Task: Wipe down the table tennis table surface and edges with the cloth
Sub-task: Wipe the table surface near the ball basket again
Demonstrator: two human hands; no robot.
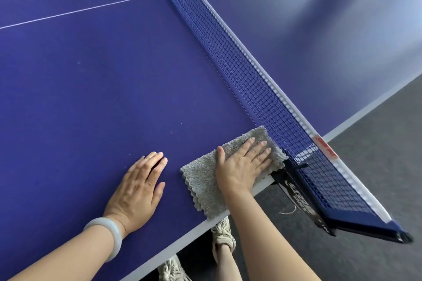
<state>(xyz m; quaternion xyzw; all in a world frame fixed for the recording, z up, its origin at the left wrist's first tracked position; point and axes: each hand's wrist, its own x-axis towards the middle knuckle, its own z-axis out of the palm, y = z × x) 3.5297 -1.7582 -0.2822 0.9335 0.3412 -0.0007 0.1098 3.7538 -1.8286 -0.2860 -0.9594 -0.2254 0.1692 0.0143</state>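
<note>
The blue table tennis table (96, 89) fills most of the view, its white side edge running along the bottom right. A folded grey cloth (203, 180) lies flat at that edge, right beside the net. My right hand (242, 164) presses on the cloth with straight, spread fingers, fingertips close to the net's foot. My left hand (139, 187) rests flat on the bare blue surface just left of the cloth, a pale bangle on its wrist.
The blue net (246, 70) crosses the table diagonally; its black clamp post (303, 203) sticks out past the table edge right of the cloth. Below the edge are grey floor (365, 178) and my shoes (222, 235).
</note>
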